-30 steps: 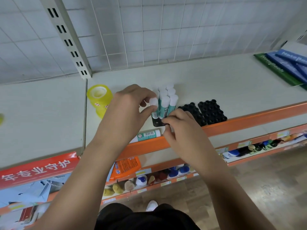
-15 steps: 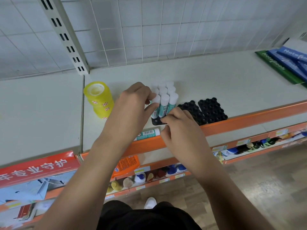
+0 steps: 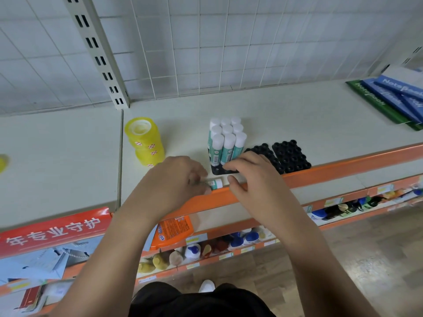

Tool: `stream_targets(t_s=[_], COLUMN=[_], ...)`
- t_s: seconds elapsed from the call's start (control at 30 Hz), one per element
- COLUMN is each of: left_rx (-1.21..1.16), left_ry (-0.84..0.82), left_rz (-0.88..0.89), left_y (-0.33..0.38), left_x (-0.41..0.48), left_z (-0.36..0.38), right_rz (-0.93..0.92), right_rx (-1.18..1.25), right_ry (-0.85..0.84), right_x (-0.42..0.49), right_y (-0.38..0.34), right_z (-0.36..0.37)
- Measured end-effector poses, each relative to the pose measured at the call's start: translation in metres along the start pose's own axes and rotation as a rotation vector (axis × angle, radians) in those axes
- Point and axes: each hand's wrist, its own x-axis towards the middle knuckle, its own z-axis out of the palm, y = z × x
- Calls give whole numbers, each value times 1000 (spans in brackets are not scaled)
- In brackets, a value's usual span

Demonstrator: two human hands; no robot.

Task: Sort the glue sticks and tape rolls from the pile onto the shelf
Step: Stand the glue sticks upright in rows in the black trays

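At the left of the shelf (image 3: pixel 297 122) I see a stack of yellow tape rolls (image 3: pixel 145 143) standing upright. Just right of it, my left hand (image 3: pixel 180 179) curls its fingers round a lying glue stick (image 3: pixel 216 184) by the orange front lip (image 3: pixel 343 165). Behind it, upright glue sticks (image 3: pixel 225 140) fill a black tray (image 3: pixel 218 172). My right hand (image 3: pixel 258 179) touches that tray's front edge. I cannot tell whether it grips anything.

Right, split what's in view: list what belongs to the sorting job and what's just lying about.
Job: lying glue stick, gripped by the left hand; upright glue sticks in a black tray; yellow tape rolls; empty black trays, probably; shelf.
Lying about: notebooks; orange pouch; bottles lower down.
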Motion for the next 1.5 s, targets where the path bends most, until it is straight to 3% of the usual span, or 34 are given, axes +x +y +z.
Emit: stream_targets(t_s=[0.4, 0.67, 0.97, 1.17, 1.5], left_rx=[-26, -97, -183, -317, 172], left_ry=[49, 160, 268, 339, 255], left_rz=[143, 102, 188, 254, 330], left_y=[2, -2, 9, 21, 22], left_x=[-2, 1, 5, 8, 11], left_z=[9, 8, 9, 14, 36], right_rz=[5, 112, -23, -3, -4], right_rx=[172, 204, 1, 190, 285], right_ry=[-5, 81, 146, 180, 317], right_x=[-1, 3, 0, 1, 2], right_y=[-6, 8, 8, 11, 21], right_z=[11, 8, 8, 6, 9])
